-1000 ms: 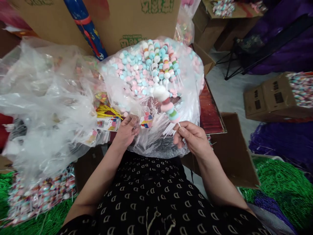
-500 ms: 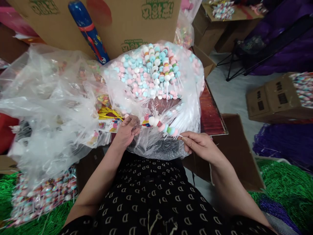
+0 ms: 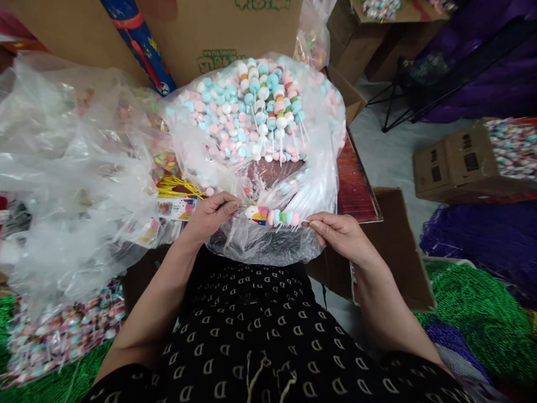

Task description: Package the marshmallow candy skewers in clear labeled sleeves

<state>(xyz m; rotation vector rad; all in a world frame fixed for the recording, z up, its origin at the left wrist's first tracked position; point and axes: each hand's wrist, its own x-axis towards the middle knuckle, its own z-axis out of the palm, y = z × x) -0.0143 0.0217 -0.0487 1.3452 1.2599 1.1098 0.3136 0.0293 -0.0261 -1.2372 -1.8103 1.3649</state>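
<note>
My right hand (image 3: 335, 232) pinches the white stick end of a marshmallow skewer (image 3: 283, 218), strung with pink, blue and green pieces and held level. Around the skewer's left part sits a small clear wrapper bag (image 3: 257, 214) with colourful print. At that bag's left end, my left hand (image 3: 215, 215) is closed in a pinch; the film between its fingers is barely visible. Just beyond lies a large plastic bag of loose marshmallows (image 3: 218, 120), with several finished skewers (image 3: 268, 101) on top. White sticks (image 3: 312, 196) are bunched near my right hand.
Yellow twist ties (image 3: 178, 186) and printed wrappers (image 3: 176, 208) lie left of my left hand, beside a big clear plastic bag (image 3: 75, 168). A carton (image 3: 251, 28) stands behind. Right are the red table edge (image 3: 356, 179), an open box (image 3: 394, 246) and green strands (image 3: 478, 302).
The printed wrapper now covers more of the skewer's left part, including where white pieces showed. My left hand has shifted slightly left; the whole view has also shifted a little.
</note>
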